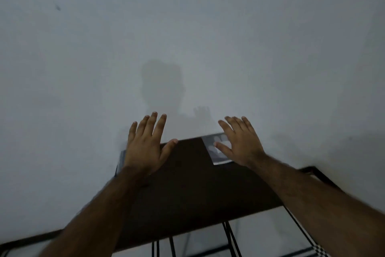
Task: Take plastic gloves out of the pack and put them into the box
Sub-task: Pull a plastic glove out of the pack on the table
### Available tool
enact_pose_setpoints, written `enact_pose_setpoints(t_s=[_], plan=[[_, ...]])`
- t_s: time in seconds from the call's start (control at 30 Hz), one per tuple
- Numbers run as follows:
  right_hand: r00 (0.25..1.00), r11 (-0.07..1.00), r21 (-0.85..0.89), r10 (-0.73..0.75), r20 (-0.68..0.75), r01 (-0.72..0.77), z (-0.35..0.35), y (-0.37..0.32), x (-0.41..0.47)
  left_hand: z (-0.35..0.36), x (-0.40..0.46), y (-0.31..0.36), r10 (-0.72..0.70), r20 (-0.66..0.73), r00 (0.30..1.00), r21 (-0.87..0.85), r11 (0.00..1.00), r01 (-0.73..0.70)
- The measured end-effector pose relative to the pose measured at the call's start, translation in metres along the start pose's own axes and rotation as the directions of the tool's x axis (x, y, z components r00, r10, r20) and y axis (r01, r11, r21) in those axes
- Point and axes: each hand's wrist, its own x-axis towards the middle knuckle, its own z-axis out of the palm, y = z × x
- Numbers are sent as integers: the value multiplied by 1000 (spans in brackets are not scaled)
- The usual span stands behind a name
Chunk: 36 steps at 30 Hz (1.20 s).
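Both hands were raised, backs toward the camera, above a dark brown table (187, 194) that stood against a pale grey wall (187, 27). The left hand (143, 148) had its fingers spread wide and held nothing; its thumb lay over the table's far edge, though whether it touched the edge could not be told. The right hand (239, 144) was likewise splayed and empty, placed over the far right corner of the table. Under and just left of that hand lay a flat grey-and-white pack (214, 152), printed with what looked like pale glove shapes, resting on the tabletop near the far edge; the hand's thumb overlapped it in the view, but contact was unclear. At the far left of the table, mostly hidden behind the left wrist, a grey edge (121, 156) showed; it could not be identified as the box. Soft shadows (162, 86) of the person and of a hand fell on the wall beyond. Thin black legs (229, 238) showed beneath the table's near edge, over a pale floor.
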Motion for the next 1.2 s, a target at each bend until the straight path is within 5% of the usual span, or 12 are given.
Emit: enact_pose_setpoints(t_s=[0.27,0.57,0.9,1.07,1.2], plan=[[961,999,34,-14,278,5,177,95,-23,177,-4,48,-39,271,962,-84,994,64],[843,986,157,-42,537,-51,329,223,36,337,71,128,-181,541,822,-129,947,293],[612,952,307,-249,751,10,398,284,85,436,113,194,-171,688,706,-169,908,384],[621,923,348,-371,691,164,408,292,91,459,122,209,-94,706,702,-211,918,335],[610,910,408,-368,702,80,411,297,100,474,127,216,-4,712,703,-263,926,271]])
